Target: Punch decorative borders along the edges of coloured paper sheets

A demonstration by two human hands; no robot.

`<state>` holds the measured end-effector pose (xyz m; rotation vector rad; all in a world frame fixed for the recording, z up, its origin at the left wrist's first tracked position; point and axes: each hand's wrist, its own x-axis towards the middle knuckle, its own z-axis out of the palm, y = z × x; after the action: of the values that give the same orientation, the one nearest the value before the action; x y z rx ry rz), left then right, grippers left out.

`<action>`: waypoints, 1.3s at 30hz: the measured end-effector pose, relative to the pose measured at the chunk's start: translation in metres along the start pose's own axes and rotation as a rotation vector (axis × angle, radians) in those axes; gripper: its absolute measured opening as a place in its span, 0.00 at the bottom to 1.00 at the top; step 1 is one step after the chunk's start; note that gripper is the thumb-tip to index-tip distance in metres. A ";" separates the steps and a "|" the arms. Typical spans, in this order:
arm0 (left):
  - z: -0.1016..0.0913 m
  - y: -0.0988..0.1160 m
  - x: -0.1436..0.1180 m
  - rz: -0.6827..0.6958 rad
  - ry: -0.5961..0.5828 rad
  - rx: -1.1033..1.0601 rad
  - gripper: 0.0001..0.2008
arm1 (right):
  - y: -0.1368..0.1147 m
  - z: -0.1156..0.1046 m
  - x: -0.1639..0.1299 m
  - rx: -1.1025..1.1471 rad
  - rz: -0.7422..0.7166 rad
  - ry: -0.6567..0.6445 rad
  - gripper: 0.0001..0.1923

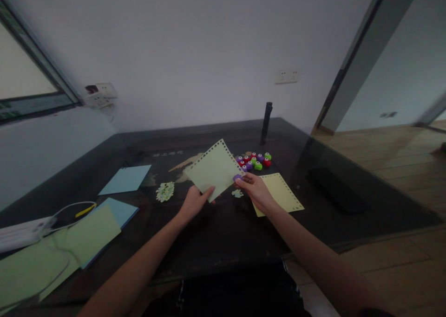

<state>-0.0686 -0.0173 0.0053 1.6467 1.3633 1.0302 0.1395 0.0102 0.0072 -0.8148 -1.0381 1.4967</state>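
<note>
A pale green sheet of paper [213, 171] is held up and tilted above the dark table, with small holes punched along its two far edges. My left hand [197, 201] is closed on its near left edge, thumb on top. At the sheet's right corner my right hand [256, 189] grips a small purple craft punch [238, 177], which touches the paper's edge. Under my right wrist lies a yellow sheet [284, 194] with holes along its edges. Just behind is a cluster of red, green and purple punches [253, 161]. Tiny paper cut-outs [237, 193] lie below the held sheet.
A larger heap of cut-outs [165, 191] sits left of my hands. Blue paper [126, 179] and green sheets [83, 236] lie at the left, near a white power strip [24, 233] with cables. A black cylinder [266, 123] stands at the back; a dark flat object [336, 189] lies right.
</note>
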 end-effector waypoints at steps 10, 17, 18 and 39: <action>-0.003 -0.004 0.002 0.026 0.053 -0.002 0.18 | -0.004 -0.006 -0.003 -0.097 0.096 -0.099 0.18; -0.004 0.001 0.002 0.003 0.088 -0.068 0.19 | -0.008 -0.013 0.000 -0.138 0.114 -0.158 0.13; -0.004 0.001 0.002 -0.004 0.092 -0.073 0.19 | -0.009 -0.013 0.000 -0.151 0.116 -0.156 0.13; -0.006 0.000 0.002 0.021 0.073 -0.028 0.18 | -0.012 -0.021 0.001 -1.072 -0.225 -0.205 0.14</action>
<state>-0.0733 -0.0153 0.0081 1.6201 1.3751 1.1260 0.1635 0.0158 0.0105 -1.2124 -2.0618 0.7614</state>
